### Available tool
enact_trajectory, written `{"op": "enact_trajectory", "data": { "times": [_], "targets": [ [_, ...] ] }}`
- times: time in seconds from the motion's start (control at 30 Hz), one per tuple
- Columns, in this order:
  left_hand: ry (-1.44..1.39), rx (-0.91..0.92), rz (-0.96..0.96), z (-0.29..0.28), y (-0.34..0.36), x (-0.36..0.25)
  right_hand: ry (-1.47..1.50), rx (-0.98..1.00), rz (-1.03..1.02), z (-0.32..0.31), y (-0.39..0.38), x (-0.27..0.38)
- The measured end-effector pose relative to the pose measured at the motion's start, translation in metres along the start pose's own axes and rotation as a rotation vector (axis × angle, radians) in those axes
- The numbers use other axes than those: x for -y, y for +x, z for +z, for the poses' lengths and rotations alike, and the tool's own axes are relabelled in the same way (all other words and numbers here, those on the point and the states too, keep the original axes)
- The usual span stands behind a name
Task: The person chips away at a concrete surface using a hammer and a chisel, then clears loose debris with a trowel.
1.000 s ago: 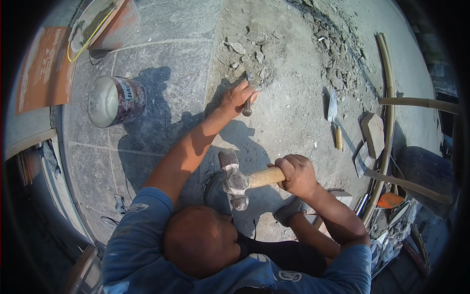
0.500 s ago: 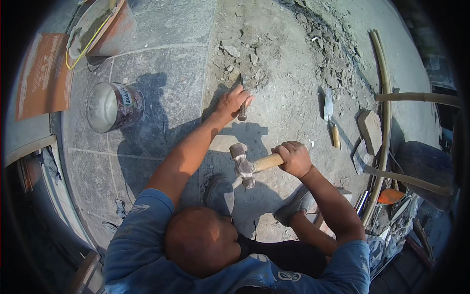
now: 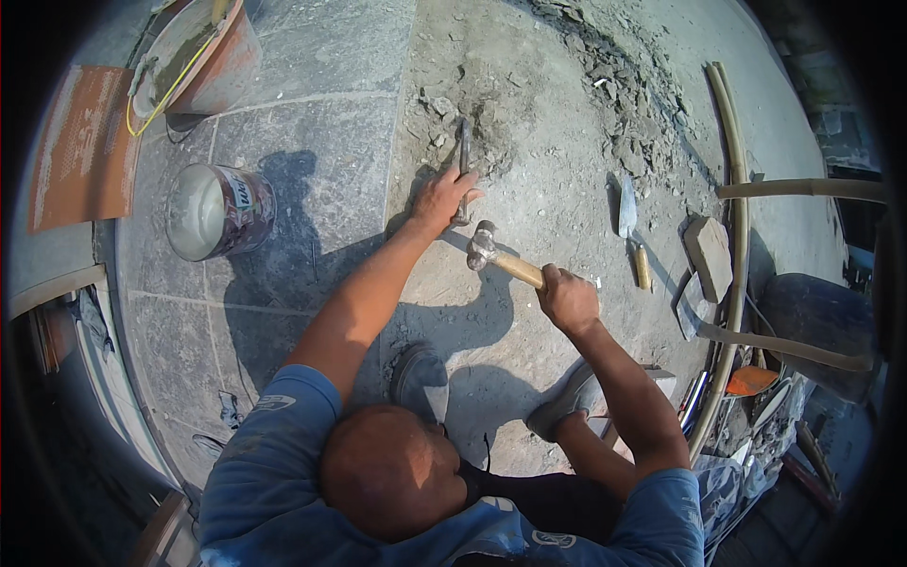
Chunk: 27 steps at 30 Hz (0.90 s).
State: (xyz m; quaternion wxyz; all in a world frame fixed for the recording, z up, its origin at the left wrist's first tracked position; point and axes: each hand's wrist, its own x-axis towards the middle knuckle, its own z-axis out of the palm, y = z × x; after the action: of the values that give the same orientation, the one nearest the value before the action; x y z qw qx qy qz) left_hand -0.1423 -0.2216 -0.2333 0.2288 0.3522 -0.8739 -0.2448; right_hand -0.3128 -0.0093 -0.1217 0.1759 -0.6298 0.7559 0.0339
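My left hand [image 3: 442,201] is wrapped round a dark metal chisel [image 3: 465,146]. Its tip points away from me into broken, dusty ground, and its struck end shows on my side of the fist. My right hand [image 3: 569,300] grips the wooden handle of a hammer [image 3: 518,270]. The hammer's metal head is close to the chisel's struck end; whether they touch I cannot tell. Loose chips and rubble [image 3: 436,109] lie round the chisel's tip. To the right of my hands a pointing trowel [image 3: 627,210] with a wooden handle rests on the ground.
Dark floor tiles [image 3: 321,132] border the bare ground on the left. On them stand a paint bucket [image 3: 196,213] and a larger reddish bucket [image 3: 222,71]. At the right lie a stone block [image 3: 709,257], long poles [image 3: 742,217] and a dark container [image 3: 812,321]. More rubble [image 3: 642,132] is heaped farther off.
The hammer has swung forward and left, bringing its head up to the chisel's near end. My left hand keeps hold of the chisel, more of whose shaft now shows.
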Motion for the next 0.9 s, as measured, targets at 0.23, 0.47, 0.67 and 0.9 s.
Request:
{"op": "enact_trajectory", "data": {
  "times": [0.23,0.47,0.67,0.9],
  "targets": [
    [-0.189,-0.132,0.105,-0.026,-0.016,-0.016,0.216,-0.111,-0.177,-0.048,-0.052,0.023],
    [-0.1,-0.14,0.22,-0.026,-0.017,-0.056,0.371,-0.117,0.173,-0.066,-0.072,-0.001],
    [-0.136,-0.303,0.175,-0.06,-0.027,-0.076,0.264,-0.067,0.239,-0.033,-0.084,-0.028],
    [-0.292,-0.278,0.013,-0.156,-0.065,-0.081,0.21,0.312,0.232,0.076,-0.098,-0.026]
  ]
}}
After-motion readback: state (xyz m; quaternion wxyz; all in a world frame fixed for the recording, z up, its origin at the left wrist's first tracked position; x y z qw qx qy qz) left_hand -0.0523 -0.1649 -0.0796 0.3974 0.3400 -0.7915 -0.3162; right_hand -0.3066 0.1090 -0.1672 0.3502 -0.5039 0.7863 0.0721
